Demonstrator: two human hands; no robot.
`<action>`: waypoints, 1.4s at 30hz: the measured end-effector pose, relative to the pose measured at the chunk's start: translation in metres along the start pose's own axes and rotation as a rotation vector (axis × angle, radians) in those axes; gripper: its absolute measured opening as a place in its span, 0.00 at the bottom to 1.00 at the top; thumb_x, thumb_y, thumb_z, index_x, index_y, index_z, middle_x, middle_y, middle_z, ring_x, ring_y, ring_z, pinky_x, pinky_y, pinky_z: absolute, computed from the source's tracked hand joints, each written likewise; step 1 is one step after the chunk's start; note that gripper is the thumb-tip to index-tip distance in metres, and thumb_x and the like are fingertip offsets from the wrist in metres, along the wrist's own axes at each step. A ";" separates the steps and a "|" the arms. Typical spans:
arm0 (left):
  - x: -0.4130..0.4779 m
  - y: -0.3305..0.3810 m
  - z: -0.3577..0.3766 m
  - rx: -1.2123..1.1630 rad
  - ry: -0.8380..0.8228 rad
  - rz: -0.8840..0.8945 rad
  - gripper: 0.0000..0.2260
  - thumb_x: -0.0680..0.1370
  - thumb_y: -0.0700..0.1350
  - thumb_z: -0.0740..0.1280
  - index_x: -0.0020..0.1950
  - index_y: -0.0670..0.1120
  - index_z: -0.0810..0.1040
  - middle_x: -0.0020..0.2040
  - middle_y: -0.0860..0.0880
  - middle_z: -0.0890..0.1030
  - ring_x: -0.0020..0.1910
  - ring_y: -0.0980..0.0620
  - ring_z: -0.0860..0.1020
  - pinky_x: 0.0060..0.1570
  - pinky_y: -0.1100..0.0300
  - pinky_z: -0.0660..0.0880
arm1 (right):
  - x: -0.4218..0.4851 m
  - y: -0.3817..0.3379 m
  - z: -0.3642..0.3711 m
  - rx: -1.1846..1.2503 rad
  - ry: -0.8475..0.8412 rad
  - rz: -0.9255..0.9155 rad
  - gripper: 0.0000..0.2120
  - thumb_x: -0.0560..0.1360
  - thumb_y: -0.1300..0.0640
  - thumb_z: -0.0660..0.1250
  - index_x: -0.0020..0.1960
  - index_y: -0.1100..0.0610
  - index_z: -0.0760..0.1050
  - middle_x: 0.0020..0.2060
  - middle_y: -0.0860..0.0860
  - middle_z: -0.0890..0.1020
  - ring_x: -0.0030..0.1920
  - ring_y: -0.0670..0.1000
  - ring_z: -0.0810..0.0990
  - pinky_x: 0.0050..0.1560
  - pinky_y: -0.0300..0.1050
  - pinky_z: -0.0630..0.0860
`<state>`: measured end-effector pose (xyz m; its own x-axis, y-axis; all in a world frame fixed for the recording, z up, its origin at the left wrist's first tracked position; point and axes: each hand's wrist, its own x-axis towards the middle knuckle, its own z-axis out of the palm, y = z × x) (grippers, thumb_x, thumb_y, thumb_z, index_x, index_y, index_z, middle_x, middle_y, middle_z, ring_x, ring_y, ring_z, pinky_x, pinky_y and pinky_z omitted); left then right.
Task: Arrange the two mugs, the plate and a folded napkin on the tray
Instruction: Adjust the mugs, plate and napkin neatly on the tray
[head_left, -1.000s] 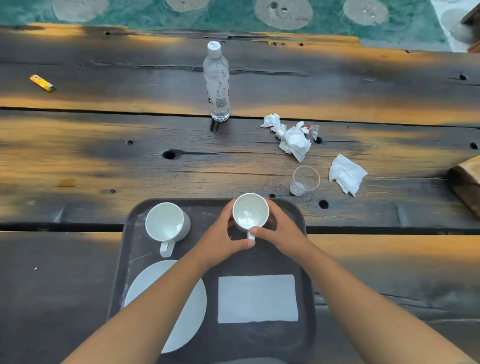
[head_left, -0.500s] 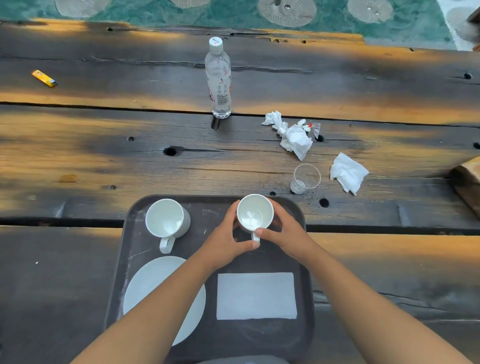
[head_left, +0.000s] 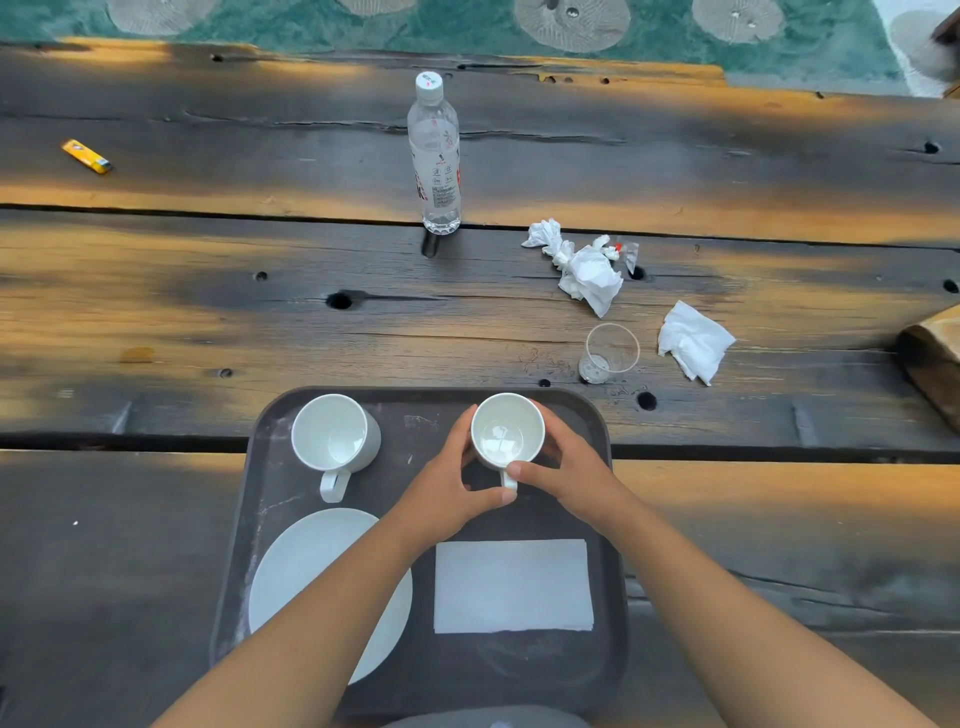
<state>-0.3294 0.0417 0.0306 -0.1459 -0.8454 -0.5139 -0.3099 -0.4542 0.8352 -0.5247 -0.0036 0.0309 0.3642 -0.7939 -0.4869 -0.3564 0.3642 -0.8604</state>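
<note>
The second mug (head_left: 507, 434) is cupped from both sides, far right corner of the tray (head_left: 244, 530), with the left hand (head_left: 451, 491) wrapped on its near-left wall and the right hand (head_left: 563, 470) closed round its right wall, both thumbs pinched in by the handle (head_left: 510, 480). Honestly it looks like the final nudge: the first mug (head_left: 335, 439) is already parked far left, the plate (head_left: 306, 566) near left, the folded napkin (head_left: 513, 586) near right. So the handle probably wants to be pointed straight back to match the other mug, base kept flat, no tipping. Then the grip should be eased off gently so the mug isn't dragged or knocked toward the tray lip.
</note>
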 end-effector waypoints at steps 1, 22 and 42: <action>-0.001 -0.002 0.000 -0.003 0.003 -0.002 0.44 0.71 0.51 0.80 0.77 0.69 0.55 0.74 0.66 0.69 0.74 0.58 0.69 0.72 0.47 0.73 | 0.000 0.001 0.000 0.003 -0.008 -0.003 0.36 0.73 0.57 0.78 0.74 0.39 0.67 0.66 0.37 0.78 0.67 0.39 0.75 0.61 0.36 0.75; 0.000 -0.007 0.001 0.005 -0.005 0.006 0.44 0.71 0.52 0.80 0.76 0.72 0.55 0.71 0.70 0.70 0.73 0.64 0.70 0.71 0.50 0.73 | -0.004 -0.002 0.000 -0.029 -0.014 0.009 0.36 0.74 0.58 0.77 0.76 0.42 0.65 0.68 0.40 0.77 0.69 0.44 0.74 0.68 0.44 0.73; -0.011 -0.017 -0.015 0.307 0.024 -0.126 0.45 0.73 0.56 0.76 0.82 0.60 0.52 0.82 0.56 0.62 0.79 0.52 0.64 0.74 0.49 0.68 | -0.026 0.000 -0.004 -0.143 0.038 0.159 0.39 0.77 0.48 0.73 0.81 0.46 0.56 0.78 0.52 0.67 0.74 0.53 0.71 0.73 0.54 0.70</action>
<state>-0.3082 0.0541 0.0248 -0.0673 -0.7962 -0.6013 -0.5935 -0.4525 0.6656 -0.5380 0.0154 0.0443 0.2621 -0.7506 -0.6065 -0.5266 0.4154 -0.7417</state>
